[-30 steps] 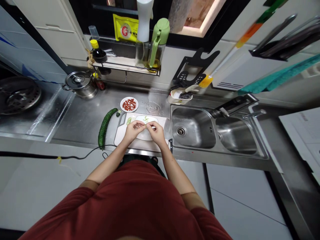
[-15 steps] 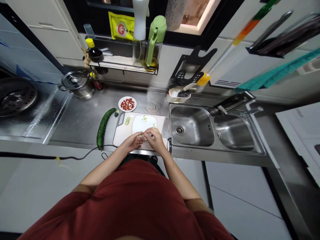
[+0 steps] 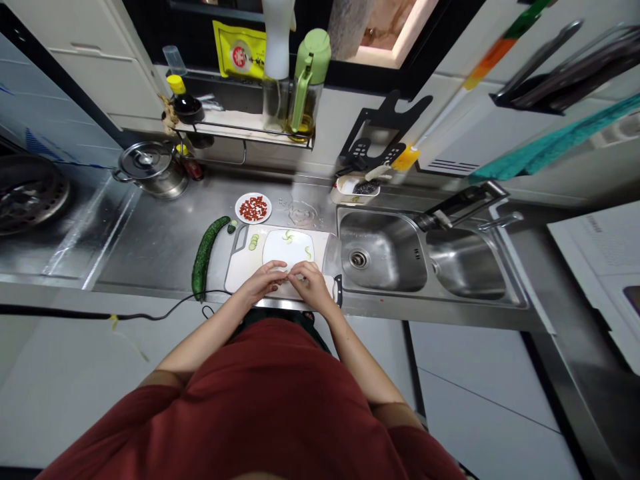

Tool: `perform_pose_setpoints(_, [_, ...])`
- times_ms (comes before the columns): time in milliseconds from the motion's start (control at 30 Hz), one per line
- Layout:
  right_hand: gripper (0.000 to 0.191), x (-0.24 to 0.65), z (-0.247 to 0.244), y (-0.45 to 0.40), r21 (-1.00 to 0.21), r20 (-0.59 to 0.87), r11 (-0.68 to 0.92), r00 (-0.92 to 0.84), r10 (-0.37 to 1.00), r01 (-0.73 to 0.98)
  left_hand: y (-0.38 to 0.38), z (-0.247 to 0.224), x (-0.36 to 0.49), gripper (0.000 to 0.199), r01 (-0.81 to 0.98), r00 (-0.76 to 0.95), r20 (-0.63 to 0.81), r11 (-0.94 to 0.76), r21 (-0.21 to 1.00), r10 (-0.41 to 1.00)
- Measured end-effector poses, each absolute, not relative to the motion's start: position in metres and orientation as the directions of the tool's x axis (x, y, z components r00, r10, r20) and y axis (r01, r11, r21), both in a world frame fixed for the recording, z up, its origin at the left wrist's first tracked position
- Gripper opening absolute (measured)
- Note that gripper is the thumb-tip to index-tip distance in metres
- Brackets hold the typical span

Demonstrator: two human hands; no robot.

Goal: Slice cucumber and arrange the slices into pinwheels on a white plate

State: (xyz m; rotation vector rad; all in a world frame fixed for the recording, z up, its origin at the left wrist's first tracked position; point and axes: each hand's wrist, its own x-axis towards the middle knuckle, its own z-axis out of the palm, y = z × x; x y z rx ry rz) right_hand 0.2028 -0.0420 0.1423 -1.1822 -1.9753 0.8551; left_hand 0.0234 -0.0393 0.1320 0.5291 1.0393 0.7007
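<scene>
Both hands meet over the near edge of a white plate (image 3: 290,248) on a pale cutting board (image 3: 243,267). My left hand (image 3: 260,283) has its fingers bent, the fingertips close to those of my right hand (image 3: 311,285). The right thumb and fingers are pinched together. Whatever lies between the fingertips is too small to make out. Thin green cucumber pieces (image 3: 288,237) rest on the plate, with another curved piece (image 3: 308,252) at its right. Several cucumber slices (image 3: 254,241) lie on the board, left of the plate. A black knife handle (image 3: 339,291) shows beside my right hand.
A whole cucumber (image 3: 204,257) lies left of the board, near small cucumber ends (image 3: 232,227). Behind stands a small dish (image 3: 253,208) of chopped red pieces. A lidded pot (image 3: 153,170) is at the back left, and a double sink (image 3: 385,253) opens on the right.
My fingers have shifted slightly, the left ones spreading a little and the right fingertips dropping lower. The curved piece at the plate's right shows more fully. The view has moved slightly.
</scene>
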Motion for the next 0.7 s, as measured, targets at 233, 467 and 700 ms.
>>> perform_pose_setpoints(233, [0.012, 0.199, 0.139, -0.041, -0.798, 0.214, 0.352, -0.315, 0.925, 0.490, -0.037, 0.135, 0.025, 0.049, -0.187, 0.256, -0.445, 0.496, 0.848, 0.858])
perform_pose_setpoints(467, [0.011, 0.196, 0.134, -0.038, -0.803, 0.201, 0.319, -0.275, 0.940, 0.503, -0.034, 0.133, 0.024, 0.051, -0.136, 0.258, -0.293, 0.335, 0.932, 0.921])
perform_pose_setpoints(700, [0.011, 0.195, 0.130, -0.030, -0.837, 0.198, 0.291, -0.240, 0.950, 0.464, -0.032, 0.138, 0.028, 0.049, -0.065, 0.199, -0.217, 0.234, 0.970, 0.956])
